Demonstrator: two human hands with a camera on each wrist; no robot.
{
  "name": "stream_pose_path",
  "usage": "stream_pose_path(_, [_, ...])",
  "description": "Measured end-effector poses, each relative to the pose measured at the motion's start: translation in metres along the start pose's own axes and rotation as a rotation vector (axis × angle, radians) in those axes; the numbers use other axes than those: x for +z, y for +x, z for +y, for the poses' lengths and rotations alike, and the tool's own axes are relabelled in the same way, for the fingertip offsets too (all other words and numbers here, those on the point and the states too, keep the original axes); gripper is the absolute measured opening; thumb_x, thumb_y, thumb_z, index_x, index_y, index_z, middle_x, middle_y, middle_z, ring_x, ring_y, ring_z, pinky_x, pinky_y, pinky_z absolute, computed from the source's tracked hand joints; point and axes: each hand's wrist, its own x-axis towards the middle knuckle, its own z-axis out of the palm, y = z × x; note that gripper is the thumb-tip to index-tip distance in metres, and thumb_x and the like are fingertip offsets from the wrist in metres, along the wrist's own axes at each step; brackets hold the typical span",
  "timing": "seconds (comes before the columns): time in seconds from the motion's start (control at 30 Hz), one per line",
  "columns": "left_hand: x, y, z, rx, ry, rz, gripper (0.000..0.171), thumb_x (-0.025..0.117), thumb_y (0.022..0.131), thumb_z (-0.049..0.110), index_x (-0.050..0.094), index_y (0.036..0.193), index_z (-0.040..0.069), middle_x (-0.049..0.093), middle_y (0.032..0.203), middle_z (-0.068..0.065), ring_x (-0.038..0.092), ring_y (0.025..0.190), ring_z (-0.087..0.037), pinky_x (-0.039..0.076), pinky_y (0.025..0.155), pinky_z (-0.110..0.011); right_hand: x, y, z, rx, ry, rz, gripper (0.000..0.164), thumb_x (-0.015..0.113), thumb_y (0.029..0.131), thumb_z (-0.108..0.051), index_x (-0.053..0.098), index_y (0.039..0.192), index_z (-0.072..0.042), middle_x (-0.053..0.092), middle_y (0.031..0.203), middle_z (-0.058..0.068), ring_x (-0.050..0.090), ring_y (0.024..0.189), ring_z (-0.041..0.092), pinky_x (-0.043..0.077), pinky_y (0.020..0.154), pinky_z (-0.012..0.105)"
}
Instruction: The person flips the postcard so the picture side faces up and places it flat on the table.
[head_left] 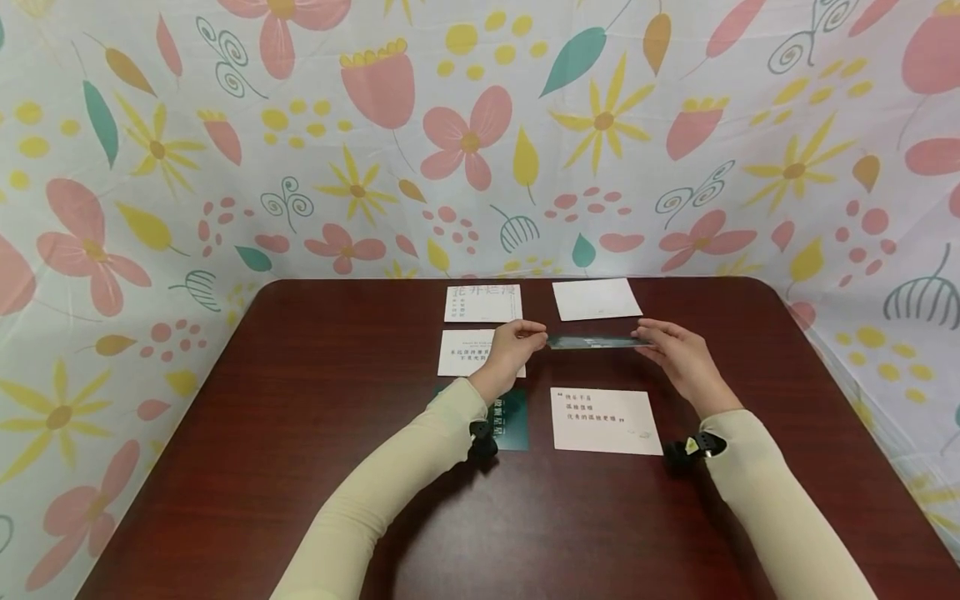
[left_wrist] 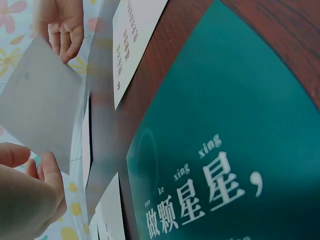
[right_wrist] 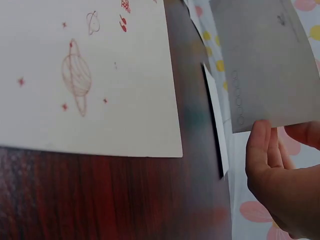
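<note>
Both hands hold a postcard (head_left: 592, 342) over the table, tilted so that the head view sees it nearly edge-on with its dark face showing. My left hand (head_left: 512, 354) pinches its left end between thumb and fingers; my right hand (head_left: 686, 367) pinches the right end. In the left wrist view, the pale back of the postcard (left_wrist: 42, 100) faces the camera. A row of small circles is printed along one edge of the postcard (right_wrist: 272, 70) in the right wrist view. Below the left wrist lies a teal card (head_left: 516, 421) with white lettering, partly hidden by the arm.
A cream card (head_left: 606, 421) with text lies below the right hand. Behind the hands lie a nearly blank white card (head_left: 597, 300) and a white card with grey lettering (head_left: 480, 310). Another text card (head_left: 459, 360) is partly covered by the left hand. Floral cloth (head_left: 465, 192) hangs behind the table (head_left: 300, 400).
</note>
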Motion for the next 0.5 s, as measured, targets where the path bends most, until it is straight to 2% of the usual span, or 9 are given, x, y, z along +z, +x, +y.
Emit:
stream_pose_path(0.1, [-0.0008,0.0005,-0.0006,-0.003,0.041,0.009,0.027,0.062,0.093,0.007,0.063,0.119,0.000,0.061,0.105,-0.007,0.061,0.101,-0.023,0.048,0.095,-0.040,-0.0002,-0.0009,-0.0003,0.010,-0.065,0.002,0.030,0.065,0.093,-0.021,0.058,0.121,-0.015,0.063,0.105,-0.010,0.060,0.090,0.002,0.050,0.080,0.016])
stream_pose_path(0.2, [-0.0008,0.0010,-0.0022,-0.003,0.065,0.020,0.028,0.063,0.092,0.007,0.064,0.120,0.003,0.060,0.109,-0.007,0.059,0.100,-0.021,0.049,0.093,-0.040,0.0006,-0.0015,-0.0005,0.017,-0.100,0.013,0.039,0.064,0.094,-0.019,0.053,0.130,-0.010,0.066,0.100,-0.015,0.060,0.088,-0.001,0.049,0.077,0.012])
stream_pose_path(0.3, [0.0007,0.0001,-0.0016,-0.005,0.073,0.028,0.028,0.064,0.092,0.006,0.063,0.120,0.004,0.060,0.110,-0.008,0.058,0.100,-0.022,0.049,0.092,-0.040,0.0024,-0.0017,-0.0010,0.000,-0.114,0.030,0.046,0.061,0.095,-0.013,0.047,0.137,-0.003,0.069,0.094,-0.014,0.062,0.090,-0.002,0.049,0.077,0.011])
stream_pose_path(0.43, [0.0037,0.0002,-0.0010,-0.004,0.096,0.046,0.029,0.065,0.091,0.006,0.063,0.120,0.003,0.061,0.110,-0.009,0.059,0.100,-0.022,0.051,0.089,-0.038,0.0051,-0.0002,-0.0014,0.001,-0.202,0.085,0.049,0.061,0.095,-0.012,0.046,0.140,0.000,0.063,0.105,-0.010,0.060,0.091,-0.001,0.049,0.077,0.011])
stream_pose_path(0.5, [0.0050,0.0003,-0.0013,-0.006,0.109,0.062,0.028,0.065,0.091,0.007,0.064,0.119,0.003,0.062,0.110,-0.009,0.060,0.099,-0.022,0.051,0.088,-0.037,0.0065,0.0006,-0.0013,0.011,-0.252,0.107,0.049,0.060,0.095,-0.015,0.046,0.141,-0.001,0.058,0.117,-0.001,0.058,0.093,0.000,0.049,0.079,0.011])
